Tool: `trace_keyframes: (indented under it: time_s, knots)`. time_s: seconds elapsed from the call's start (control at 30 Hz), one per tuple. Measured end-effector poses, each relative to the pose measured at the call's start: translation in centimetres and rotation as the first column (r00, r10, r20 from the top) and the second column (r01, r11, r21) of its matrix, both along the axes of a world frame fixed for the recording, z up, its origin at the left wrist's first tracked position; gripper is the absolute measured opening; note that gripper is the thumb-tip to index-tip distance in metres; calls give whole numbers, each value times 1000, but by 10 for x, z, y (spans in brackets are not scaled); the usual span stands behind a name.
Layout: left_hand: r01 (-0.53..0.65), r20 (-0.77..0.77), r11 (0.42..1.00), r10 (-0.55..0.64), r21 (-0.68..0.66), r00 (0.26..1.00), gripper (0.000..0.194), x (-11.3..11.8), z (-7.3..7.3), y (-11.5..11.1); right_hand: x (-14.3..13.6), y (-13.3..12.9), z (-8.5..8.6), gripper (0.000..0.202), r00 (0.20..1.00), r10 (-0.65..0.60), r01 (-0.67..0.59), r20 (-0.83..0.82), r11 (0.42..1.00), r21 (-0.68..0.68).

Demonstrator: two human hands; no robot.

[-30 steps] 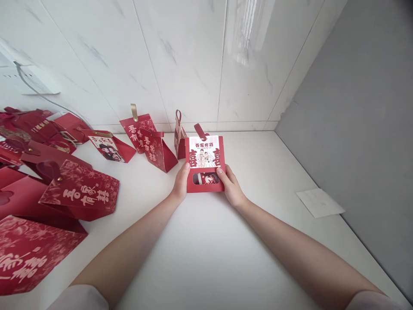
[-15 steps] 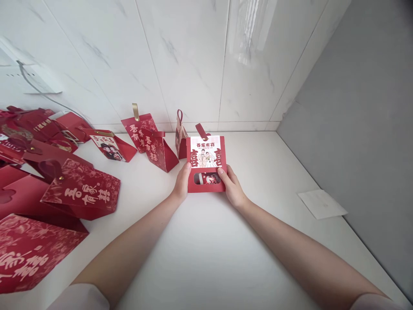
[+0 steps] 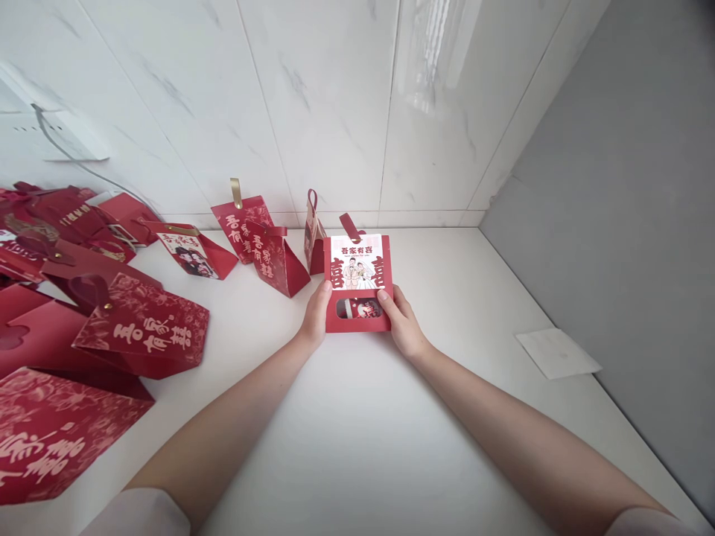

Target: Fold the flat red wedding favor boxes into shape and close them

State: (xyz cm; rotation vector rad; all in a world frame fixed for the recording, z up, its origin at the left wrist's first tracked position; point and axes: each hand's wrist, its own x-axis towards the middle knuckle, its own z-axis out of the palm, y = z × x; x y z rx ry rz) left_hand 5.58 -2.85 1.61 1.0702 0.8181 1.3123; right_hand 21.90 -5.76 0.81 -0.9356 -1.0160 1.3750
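Observation:
Between my two hands is a red gift box (image 3: 359, 325) with a white printed panel of a couple, a window cut-out below it and a red ribbon loop on top. My left hand (image 3: 316, 316) grips its left side, and my right hand (image 3: 406, 324) grips the right side with the thumb on the front. Fingers behind the box are hidden. Just behind and left of it stands a narrow box with a looped ribbon (image 3: 313, 238). Further left are a red box with pale lettering (image 3: 273, 260) and another with a gold ribbon (image 3: 237, 223).
A box with a cartoon print (image 3: 193, 253) lies on the white table (image 3: 357, 447). Several red boxes (image 3: 150, 327) crowd the left side. A flat white packet (image 3: 557, 353) rests near the right edge. Behind stands a marbled tile wall (image 3: 324, 97), with a cable (image 3: 72, 160) at left.

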Motion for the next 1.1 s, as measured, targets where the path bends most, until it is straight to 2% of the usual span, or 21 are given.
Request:
trace_keyframes:
  time_s: [0.3, 1.1]
  knots:
    - [47, -9, 998, -47, 35, 999, 55, -1, 1, -1, 0, 1, -1, 43, 1000, 9, -9, -1, 1000, 6]
    - [41, -15, 999, -41, 21, 999, 55, -1, 0, -1, 0, 1, -1, 43, 1000, 8, -8, 19, 1000, 8]
